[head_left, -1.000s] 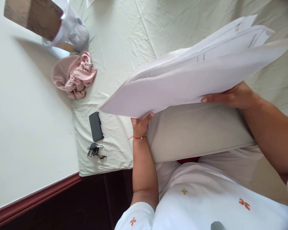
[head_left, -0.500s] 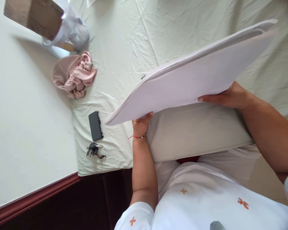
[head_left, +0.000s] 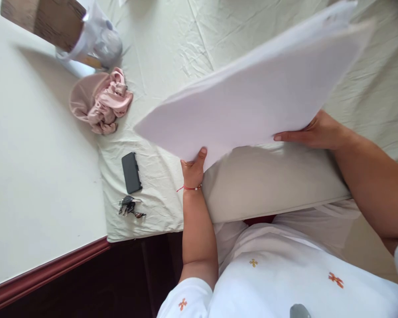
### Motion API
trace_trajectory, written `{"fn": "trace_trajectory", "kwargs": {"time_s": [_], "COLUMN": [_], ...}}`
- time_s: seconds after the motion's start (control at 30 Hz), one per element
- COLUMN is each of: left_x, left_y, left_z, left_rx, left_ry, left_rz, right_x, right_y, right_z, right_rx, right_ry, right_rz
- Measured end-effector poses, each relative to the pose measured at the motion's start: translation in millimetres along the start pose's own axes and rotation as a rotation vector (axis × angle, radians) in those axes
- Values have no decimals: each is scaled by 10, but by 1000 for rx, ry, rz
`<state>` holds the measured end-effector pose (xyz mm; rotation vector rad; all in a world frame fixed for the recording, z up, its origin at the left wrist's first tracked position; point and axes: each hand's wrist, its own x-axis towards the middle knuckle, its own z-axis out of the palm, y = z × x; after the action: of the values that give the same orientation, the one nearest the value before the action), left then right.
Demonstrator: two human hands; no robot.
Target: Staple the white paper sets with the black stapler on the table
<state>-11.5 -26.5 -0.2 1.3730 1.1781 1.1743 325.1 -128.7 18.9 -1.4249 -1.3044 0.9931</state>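
I hold a thick stack of white paper sheets (head_left: 252, 101) with both hands, above a cream pillow (head_left: 272, 181) on my lap. My left hand (head_left: 193, 168) grips the stack's near left corner, thumb on top. My right hand (head_left: 313, 131) supports the stack from below on the right side. The stack is tilted, its far edge raised toward the upper right, and it hides part of the bed behind it.
A pale bedsheet (head_left: 172, 48) covers the bed. On it lie a black phone (head_left: 132, 172), a bunch of keys (head_left: 130, 207) and a pink crumpled cloth (head_left: 101, 102). A plastic bag (head_left: 97, 37) and a wooden post (head_left: 43, 20) stand at top left. A white wall is at left.
The fanned sheets have closed into one even stack. The stack has tipped up more steeply and its near corner has shifted left. My left thumb now lies on top.
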Motion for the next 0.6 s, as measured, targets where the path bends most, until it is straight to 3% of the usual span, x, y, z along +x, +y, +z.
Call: {"fn": "trace_trajectory", "kwargs": {"time_s": [0.13, 0.3, 0.37, 0.47, 0.6], "left_x": [7, -13, -29, -37, -5], "left_y": [38, 100, 120, 137, 181], "left_z": [-50, -183, -244, -312, -315], "left_rx": [-33, -78, -59, -13, 63], "left_ry": [-7, -280, -409, -570, -738], "left_rz": [-108, -277, -340, -374, -412], "right_x": [-9, 22, 6, -62, -118], "right_y": [-105, -223, -256, -304, -334], "right_z": [-70, -215, -255, -288, -348], "right_rx": [279, 467, 449, 394, 328], "right_ry": [62, 104, 50, -139, -236], "right_rz": [130, 327, 451, 641, 642]}}
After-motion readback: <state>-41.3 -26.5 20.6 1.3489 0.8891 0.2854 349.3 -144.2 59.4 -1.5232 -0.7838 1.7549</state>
